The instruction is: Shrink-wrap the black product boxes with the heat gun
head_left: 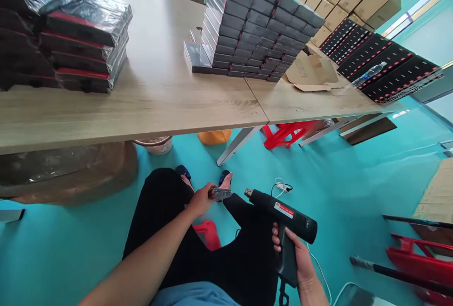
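Heat gun and one small wrapped item, held low over the lap

One black heat gun (283, 221) sits in the right hand (297, 259), fingers wrapped tight round its handle, nozzle aimed left. One small shiny packet (222, 194) is pinched in the left hand (202, 199), just beside the nozzle. Above, the wooden table (159, 89) carries two stacks of black boxes (255, 27), one plastic-wrapped (85, 37).

1. The small item (222, 194) pinched in the left hand (202, 198) is too small and blurred to identify.
2. The heat gun (283, 221) has its grip partly covered by the right hand (299, 256); its cord leaves the bottom edge.
3. The wrapped boxes (71, 37) are cut off at the left edge.
4. The red stool (208, 234) is mostly hidden by the person's legs.
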The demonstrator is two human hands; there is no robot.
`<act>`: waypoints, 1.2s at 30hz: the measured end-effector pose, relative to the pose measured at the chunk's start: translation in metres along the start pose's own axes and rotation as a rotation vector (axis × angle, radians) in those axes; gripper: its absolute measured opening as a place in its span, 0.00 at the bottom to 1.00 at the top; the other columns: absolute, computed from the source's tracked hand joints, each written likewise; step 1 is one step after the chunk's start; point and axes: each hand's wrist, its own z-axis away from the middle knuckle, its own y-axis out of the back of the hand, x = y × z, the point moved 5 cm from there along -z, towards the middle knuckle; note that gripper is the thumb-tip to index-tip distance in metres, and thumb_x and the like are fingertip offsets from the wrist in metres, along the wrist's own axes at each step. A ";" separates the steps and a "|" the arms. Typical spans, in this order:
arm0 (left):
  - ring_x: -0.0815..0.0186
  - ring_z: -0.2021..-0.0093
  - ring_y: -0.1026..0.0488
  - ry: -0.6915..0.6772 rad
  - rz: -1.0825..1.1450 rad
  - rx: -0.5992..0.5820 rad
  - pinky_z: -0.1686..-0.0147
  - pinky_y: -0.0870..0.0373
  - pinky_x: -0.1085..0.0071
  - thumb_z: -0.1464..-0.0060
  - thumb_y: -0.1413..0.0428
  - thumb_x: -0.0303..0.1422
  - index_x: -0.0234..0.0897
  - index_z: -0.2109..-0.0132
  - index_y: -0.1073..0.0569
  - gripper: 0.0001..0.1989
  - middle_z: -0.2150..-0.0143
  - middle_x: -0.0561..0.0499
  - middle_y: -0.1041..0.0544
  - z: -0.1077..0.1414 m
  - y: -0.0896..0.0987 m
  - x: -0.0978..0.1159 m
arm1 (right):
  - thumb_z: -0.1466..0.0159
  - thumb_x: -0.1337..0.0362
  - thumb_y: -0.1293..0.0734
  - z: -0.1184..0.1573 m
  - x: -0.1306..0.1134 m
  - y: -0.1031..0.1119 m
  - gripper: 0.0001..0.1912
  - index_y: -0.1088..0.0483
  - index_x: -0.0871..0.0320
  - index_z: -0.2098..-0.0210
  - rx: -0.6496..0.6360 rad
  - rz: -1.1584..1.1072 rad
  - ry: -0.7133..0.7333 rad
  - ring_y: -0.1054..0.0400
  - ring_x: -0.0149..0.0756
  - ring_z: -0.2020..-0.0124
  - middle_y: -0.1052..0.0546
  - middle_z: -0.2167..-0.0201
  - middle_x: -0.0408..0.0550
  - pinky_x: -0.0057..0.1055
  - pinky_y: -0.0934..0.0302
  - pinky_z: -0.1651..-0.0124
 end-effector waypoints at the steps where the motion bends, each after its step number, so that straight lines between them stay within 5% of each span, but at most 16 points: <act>1: 0.58 0.59 0.22 0.045 -0.039 -0.018 0.60 0.31 0.67 0.52 0.39 0.29 0.37 0.52 0.26 0.17 0.58 0.48 0.19 0.000 -0.003 -0.010 | 0.46 0.59 0.20 0.013 -0.009 -0.006 0.19 0.21 0.60 0.58 0.021 0.049 0.020 0.29 0.30 0.72 0.21 0.69 0.45 0.24 0.31 0.73; 6: 0.58 0.63 0.24 0.099 -0.070 -0.150 0.65 0.34 0.68 0.51 0.37 0.34 0.38 0.59 0.25 0.11 0.64 0.50 0.20 -0.001 -0.017 -0.025 | 0.43 0.55 0.22 0.063 -0.044 -0.051 0.21 0.22 0.60 0.55 0.060 0.419 0.072 0.27 0.35 0.70 0.19 0.66 0.50 0.28 0.31 0.72; 11: 0.57 0.61 0.24 0.043 -0.061 -0.171 0.62 0.34 0.67 0.51 0.37 0.42 0.38 0.62 0.23 0.13 0.64 0.49 0.20 0.000 -0.023 -0.017 | 0.43 0.52 0.23 0.076 -0.051 -0.082 0.22 0.21 0.61 0.56 0.020 0.663 0.052 0.27 0.38 0.69 0.19 0.64 0.53 0.32 0.31 0.69; 30: 0.56 0.62 0.25 -0.001 -0.040 -0.133 0.64 0.36 0.67 0.51 0.36 0.42 0.40 0.62 0.19 0.13 0.64 0.48 0.20 0.004 -0.022 -0.016 | 0.46 0.51 0.22 0.066 -0.048 -0.082 0.25 0.21 0.63 0.56 0.056 0.733 0.035 0.26 0.40 0.69 0.19 0.65 0.55 0.33 0.31 0.70; 36: 0.57 0.63 0.25 -0.061 -0.157 -0.168 0.64 0.37 0.67 0.50 0.38 0.39 0.42 0.62 0.19 0.09 0.64 0.49 0.20 0.007 -0.024 -0.013 | 0.43 0.52 0.23 0.055 -0.034 -0.098 0.24 0.21 0.63 0.55 -0.016 0.755 0.013 0.26 0.37 0.70 0.19 0.66 0.52 0.30 0.31 0.70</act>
